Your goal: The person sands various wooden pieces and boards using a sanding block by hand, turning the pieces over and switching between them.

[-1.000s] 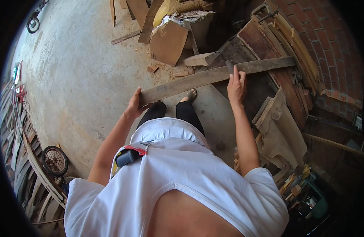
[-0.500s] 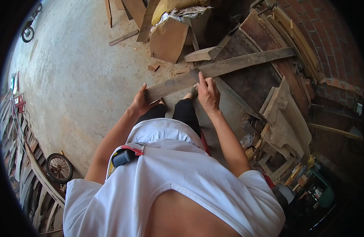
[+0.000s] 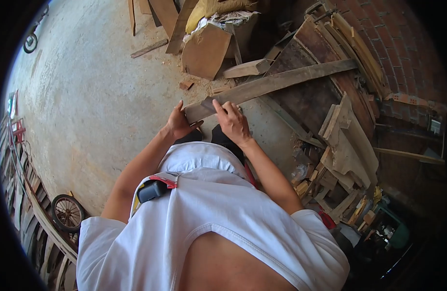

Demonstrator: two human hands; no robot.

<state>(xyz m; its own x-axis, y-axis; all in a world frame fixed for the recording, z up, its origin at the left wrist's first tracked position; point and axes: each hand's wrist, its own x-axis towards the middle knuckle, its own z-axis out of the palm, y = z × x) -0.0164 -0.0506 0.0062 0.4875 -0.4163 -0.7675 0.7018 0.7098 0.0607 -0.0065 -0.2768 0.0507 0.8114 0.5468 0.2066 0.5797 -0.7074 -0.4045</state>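
Observation:
A long, weathered wooden plank (image 3: 281,83) slants across in front of me, its far end over leaning boards at the right. My left hand (image 3: 179,124) grips the near end, thumb up along the end and fingers underneath. Close beside it, my right hand (image 3: 231,122) presses a small dark flat piece (image 3: 207,103) onto the plank's face, index finger stretched along it. What kind of piece this is, I cannot tell. My legs show below the plank.
A cut wooden block (image 3: 204,52) and a yellow sack (image 3: 218,7) stand ahead, with sawdust around. Leaning boards (image 3: 352,43) line the brick wall (image 3: 403,43) at the right. Scrap wood (image 3: 347,140) lies nearer. At the left are a spoked wheel (image 3: 68,213) and stacked strips.
My right hand has slid the dark piece left along the plank, closer to my left hand. My left hand keeps its grip on the plank's end.

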